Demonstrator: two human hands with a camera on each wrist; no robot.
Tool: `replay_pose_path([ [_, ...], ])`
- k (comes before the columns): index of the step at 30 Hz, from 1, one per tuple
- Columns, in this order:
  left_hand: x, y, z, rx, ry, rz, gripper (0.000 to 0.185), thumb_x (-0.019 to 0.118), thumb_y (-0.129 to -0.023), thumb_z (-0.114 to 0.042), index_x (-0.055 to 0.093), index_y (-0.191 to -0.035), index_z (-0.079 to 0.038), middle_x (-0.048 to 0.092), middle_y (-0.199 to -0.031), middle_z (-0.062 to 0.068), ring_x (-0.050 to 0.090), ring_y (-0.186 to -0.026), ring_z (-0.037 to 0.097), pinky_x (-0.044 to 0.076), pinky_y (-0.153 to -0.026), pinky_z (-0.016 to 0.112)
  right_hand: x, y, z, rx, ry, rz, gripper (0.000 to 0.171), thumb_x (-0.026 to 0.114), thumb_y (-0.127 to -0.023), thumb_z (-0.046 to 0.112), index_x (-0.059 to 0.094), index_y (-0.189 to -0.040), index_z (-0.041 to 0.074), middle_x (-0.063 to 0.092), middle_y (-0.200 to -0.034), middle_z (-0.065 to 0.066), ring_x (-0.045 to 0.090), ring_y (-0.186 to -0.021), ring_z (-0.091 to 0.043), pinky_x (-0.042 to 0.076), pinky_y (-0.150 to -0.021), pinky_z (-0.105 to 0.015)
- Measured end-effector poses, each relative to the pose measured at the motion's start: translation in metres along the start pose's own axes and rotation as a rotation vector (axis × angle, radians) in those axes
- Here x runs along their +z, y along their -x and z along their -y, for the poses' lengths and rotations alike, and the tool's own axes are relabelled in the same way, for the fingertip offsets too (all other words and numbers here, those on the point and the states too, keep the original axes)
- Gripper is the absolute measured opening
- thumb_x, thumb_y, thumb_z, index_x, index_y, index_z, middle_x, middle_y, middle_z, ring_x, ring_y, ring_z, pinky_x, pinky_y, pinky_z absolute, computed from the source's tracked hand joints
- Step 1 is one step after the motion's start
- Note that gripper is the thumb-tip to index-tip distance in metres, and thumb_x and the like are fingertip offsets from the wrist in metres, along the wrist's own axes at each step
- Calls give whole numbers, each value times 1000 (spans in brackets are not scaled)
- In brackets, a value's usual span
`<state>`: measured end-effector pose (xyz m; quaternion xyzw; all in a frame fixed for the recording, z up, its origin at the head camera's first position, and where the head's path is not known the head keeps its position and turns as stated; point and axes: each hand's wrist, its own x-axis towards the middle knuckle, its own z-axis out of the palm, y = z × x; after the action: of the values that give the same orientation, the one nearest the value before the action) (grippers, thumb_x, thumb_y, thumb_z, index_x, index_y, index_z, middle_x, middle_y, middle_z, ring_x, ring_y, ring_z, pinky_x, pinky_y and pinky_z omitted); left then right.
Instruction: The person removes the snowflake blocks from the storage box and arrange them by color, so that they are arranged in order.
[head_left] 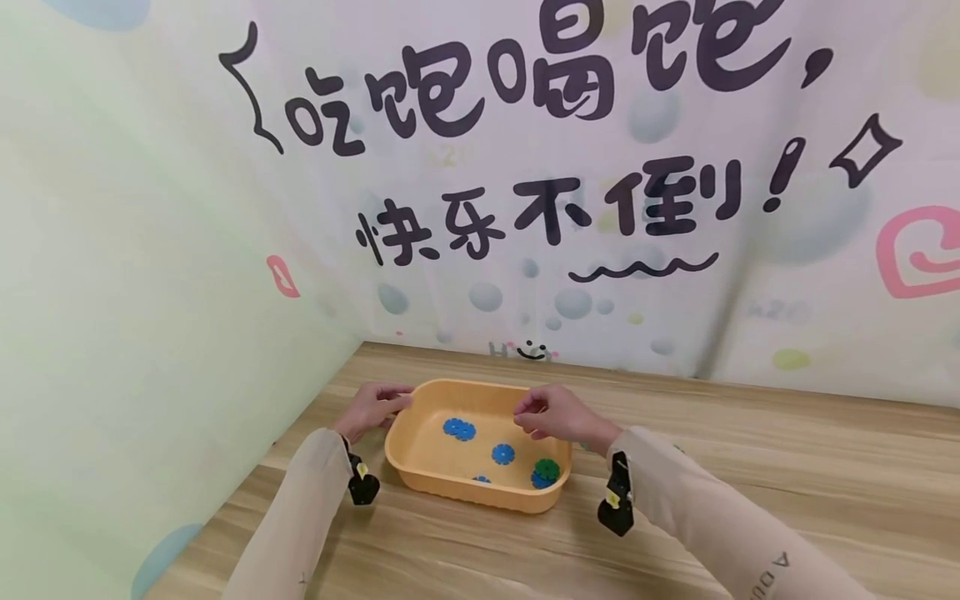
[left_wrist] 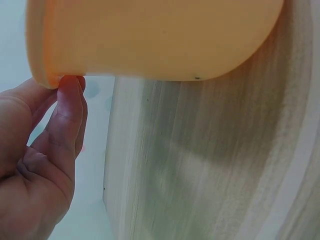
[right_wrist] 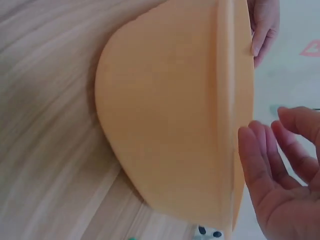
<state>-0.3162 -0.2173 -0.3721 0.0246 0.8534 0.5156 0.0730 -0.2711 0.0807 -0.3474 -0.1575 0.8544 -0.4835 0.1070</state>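
A yellow-orange plastic basin [head_left: 465,490] sits on the table. Its near rim and wall fill much of both wrist views. My left hand [head_left: 372,408] pinches the rim at the left end, thumb and fingers on either side of it in the left wrist view. Over the basin's right side hovers my right hand [head_left: 561,414], its fingers loosely bent with nothing visible between them. Inside lie several notched discs like snowflake building pieces: overlapping blue discs [head_left: 459,429], a single blue disc [head_left: 503,453], and a green disc [head_left: 547,468] partly covering another blue one.
The wood-grain table [head_left: 765,483] stretches right and toward me. Behind it hangs a printed cloth backdrop [head_left: 450,317] with large dark lettering, and a pale green wall [head_left: 187,333] borders the left. Something white with black spots [right_wrist: 209,233] shows beyond the basin's far end.
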Motion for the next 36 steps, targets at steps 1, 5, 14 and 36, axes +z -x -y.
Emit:
replay_pose_path([
  [1,0,0,0,-8,4,-5,36,58,-86,-14,55,-118,2,58,-100,14,57,-80,17,52,-66,30,3,-2,1,18,1,-22,8,61,-83,7,61,-88,0,56,-74,-6,56,-66,-16,52,-63,-31],
  [5,-1,-2,0,-23,-8,-8,37,59,-86,-16,55,-118,1,58,-102,13,57,-81,17,52,-67,29,14,-7,5,74,-11,-61,8,61,-83,8,61,-88,1,55,-75,-6,55,-68,-19,52,-61,-29],
  [14,-1,-5,-1,-13,-10,3,36,58,-86,-15,54,-119,1,57,-103,14,57,-82,17,52,-67,30,25,-9,2,168,111,-46,17,64,-81,18,59,-90,5,55,-79,-4,46,-64,-15,38,-49,-23],
  [36,1,-2,-1,-17,-8,-2,37,58,-86,-17,55,-118,2,58,-102,13,58,-81,16,52,-67,31,37,-5,4,213,107,120,24,60,-85,23,60,-101,6,55,-88,-3,50,-73,-19,47,-57,-34],
])
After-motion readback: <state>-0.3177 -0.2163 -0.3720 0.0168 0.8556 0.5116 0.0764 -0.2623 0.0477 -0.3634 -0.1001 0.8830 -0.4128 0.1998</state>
